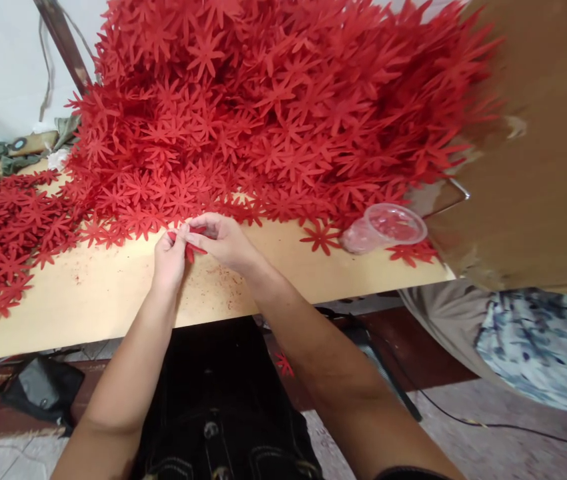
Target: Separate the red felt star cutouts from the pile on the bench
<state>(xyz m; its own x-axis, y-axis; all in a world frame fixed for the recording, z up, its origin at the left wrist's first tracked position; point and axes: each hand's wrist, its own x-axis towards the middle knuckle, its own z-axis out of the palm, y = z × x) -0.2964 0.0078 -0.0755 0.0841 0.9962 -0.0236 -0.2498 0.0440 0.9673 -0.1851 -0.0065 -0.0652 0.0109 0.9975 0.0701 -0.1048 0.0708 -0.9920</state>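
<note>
My left hand [170, 257] and my right hand [223, 240] meet over the front part of the table, fingertips close together. Between them is a red flower-shaped cutout [195, 251], its petals partly covered by my fingers. The left fingers are closed on it in a pinch. My right thumb and forefinger also pinch at it, near the left fingertips. Just behind both hands rises a large heap of matching red cutouts [263, 120] with long narrow petals.
A clear plastic cup [396, 225] lies at the right, near a bent metal wire [458, 190] and a brown cardboard panel [538, 147]. More red cutouts [1, 220] spread over the table [113, 293] at the left. A dark bag [41, 390] sits below the table edge.
</note>
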